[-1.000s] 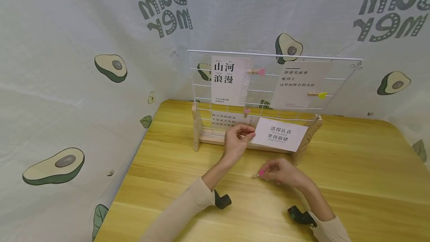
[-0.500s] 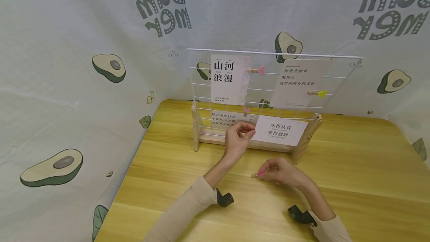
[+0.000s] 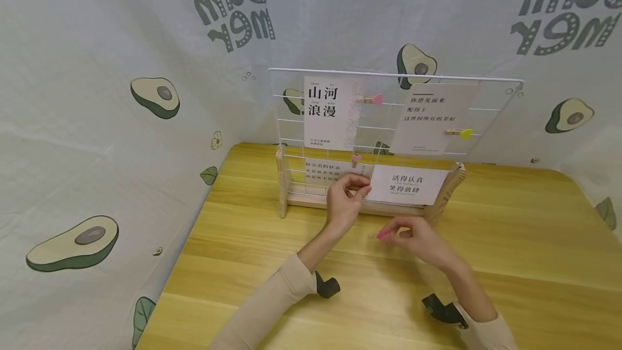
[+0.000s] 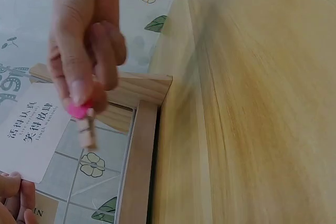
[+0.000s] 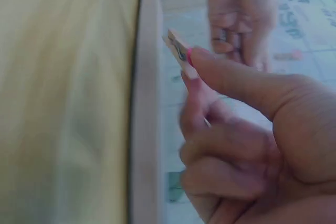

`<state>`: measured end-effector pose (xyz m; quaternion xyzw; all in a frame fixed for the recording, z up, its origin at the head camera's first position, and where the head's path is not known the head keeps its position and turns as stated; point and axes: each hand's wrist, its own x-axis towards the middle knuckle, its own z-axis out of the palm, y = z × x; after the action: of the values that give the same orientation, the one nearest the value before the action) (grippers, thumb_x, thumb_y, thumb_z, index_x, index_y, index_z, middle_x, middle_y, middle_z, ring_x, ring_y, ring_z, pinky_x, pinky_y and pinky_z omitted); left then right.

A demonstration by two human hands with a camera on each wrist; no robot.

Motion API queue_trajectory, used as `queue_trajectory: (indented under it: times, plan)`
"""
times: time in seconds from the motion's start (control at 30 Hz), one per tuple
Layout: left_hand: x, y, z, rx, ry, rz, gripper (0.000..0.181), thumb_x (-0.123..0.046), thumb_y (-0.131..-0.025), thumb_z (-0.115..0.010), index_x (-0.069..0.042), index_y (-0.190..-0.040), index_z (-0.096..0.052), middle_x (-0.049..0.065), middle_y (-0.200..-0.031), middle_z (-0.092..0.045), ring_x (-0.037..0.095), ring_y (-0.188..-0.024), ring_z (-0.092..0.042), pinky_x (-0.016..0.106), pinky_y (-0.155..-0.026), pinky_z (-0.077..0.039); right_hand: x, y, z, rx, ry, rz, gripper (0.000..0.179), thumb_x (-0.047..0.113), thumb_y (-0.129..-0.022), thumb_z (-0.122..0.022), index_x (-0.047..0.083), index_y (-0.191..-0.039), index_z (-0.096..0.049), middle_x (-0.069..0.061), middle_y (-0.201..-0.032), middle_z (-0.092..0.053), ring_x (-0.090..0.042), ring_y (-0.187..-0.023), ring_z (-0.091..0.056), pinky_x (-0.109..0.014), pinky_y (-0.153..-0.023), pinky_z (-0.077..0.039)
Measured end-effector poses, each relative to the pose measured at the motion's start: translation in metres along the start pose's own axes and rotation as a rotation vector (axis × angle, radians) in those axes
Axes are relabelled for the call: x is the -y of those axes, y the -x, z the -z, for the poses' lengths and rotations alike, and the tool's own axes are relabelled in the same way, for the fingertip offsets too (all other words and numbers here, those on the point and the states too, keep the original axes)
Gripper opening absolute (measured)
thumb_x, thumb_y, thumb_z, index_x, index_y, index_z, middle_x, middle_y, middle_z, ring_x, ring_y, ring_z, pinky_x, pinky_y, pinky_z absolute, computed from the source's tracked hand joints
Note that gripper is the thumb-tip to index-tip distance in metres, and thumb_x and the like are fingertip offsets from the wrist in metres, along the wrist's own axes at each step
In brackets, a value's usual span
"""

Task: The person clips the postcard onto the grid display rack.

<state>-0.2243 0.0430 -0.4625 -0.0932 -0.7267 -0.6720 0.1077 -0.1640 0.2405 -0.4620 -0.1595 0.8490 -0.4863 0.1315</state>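
My left hand [image 3: 343, 200] pinches the left edge of a white card [image 3: 406, 194] printed with black characters. The card lies flat against the lower right of a white wire grid [image 3: 396, 74] on wooden feet. Below and in front of the card, my right hand [image 3: 419, 237] holds a small wooden clothespin [image 5: 177, 51] with a pink head between thumb and index finger. In the left wrist view the same clothespin [image 4: 87, 134] points downward, apart from the card and grid. Its jaws look closed in the right wrist view.
Clipped to the grid are a tall card [image 3: 329, 128] at upper left, another card [image 3: 421, 136] at upper right and a lower-left card [image 3: 320, 174] partly behind my left hand. The wooden table [image 3: 525, 231] extends around the stand; a printed curtain [image 3: 97, 150] hangs behind.
The card has tilted up and back to sit closer against the grid. My right hand has lifted the clothespin from near the tabletop upward, toward the card.
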Motion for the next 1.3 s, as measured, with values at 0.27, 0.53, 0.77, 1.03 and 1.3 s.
queue_trajectory:
  times: [0.27,0.53,0.77,1.03,1.3]
  plan:
    - [0.001,0.001,-0.003,-0.016,-0.012,-0.026,0.007,-0.005,-0.088,-0.080,-0.007,-0.094,-0.076,0.008,-0.092,-0.079,0.006,-0.079,-0.068,0.015,-0.066,-0.039,0.034,0.015,0.048,-0.503,0.232,0.124,0.009,-0.001,-0.090,-0.077,0.001,-0.098,-0.075,0.006,-0.066,-0.032,-0.002,-0.055,-0.029,-0.025,-0.044,-0.025]
    - [0.003,0.003,-0.006,-0.058,-0.017,-0.034,0.007,-0.004,-0.088,-0.080,-0.008,-0.092,-0.076,0.008,-0.088,-0.078,0.013,-0.080,-0.070,0.016,-0.066,-0.040,0.053,0.012,0.082,-0.745,0.600,0.337,0.017,-0.011,-0.077,-0.083,-0.002,-0.085,-0.071,0.000,-0.065,-0.035,0.001,-0.060,-0.022,-0.023,-0.052,-0.018]
    - [0.004,0.003,-0.009,-0.071,-0.029,-0.049,0.006,-0.005,-0.088,-0.080,-0.008,-0.092,-0.076,0.006,-0.088,-0.078,0.011,-0.079,-0.068,0.016,-0.067,-0.038,0.062,0.009,0.088,-0.743,0.784,0.295,0.016,-0.002,-0.077,-0.087,0.001,-0.083,-0.073,-0.002,-0.062,-0.049,-0.005,-0.057,-0.029,-0.022,-0.052,-0.019]
    - [0.005,0.003,-0.011,-0.103,-0.036,-0.082,0.007,-0.006,-0.088,-0.080,-0.009,-0.092,-0.076,0.006,-0.087,-0.078,0.010,-0.078,-0.067,0.016,-0.067,-0.038,0.069,0.002,0.094,-0.688,0.835,0.255,0.013,0.004,-0.079,-0.087,0.003,-0.082,-0.074,-0.004,-0.063,-0.057,-0.006,-0.055,-0.032,-0.026,-0.049,-0.022]
    - [0.006,0.003,-0.015,-0.120,-0.068,-0.099,0.007,-0.006,-0.087,-0.080,-0.011,-0.092,-0.077,0.004,-0.086,-0.078,0.008,-0.078,-0.068,0.015,-0.068,-0.036,0.076,-0.001,0.100,-0.575,0.868,0.182,0.010,0.004,-0.082,-0.084,0.003,-0.083,-0.074,-0.014,-0.071,-0.070,-0.015,-0.052,-0.045,-0.028,-0.043,-0.024]
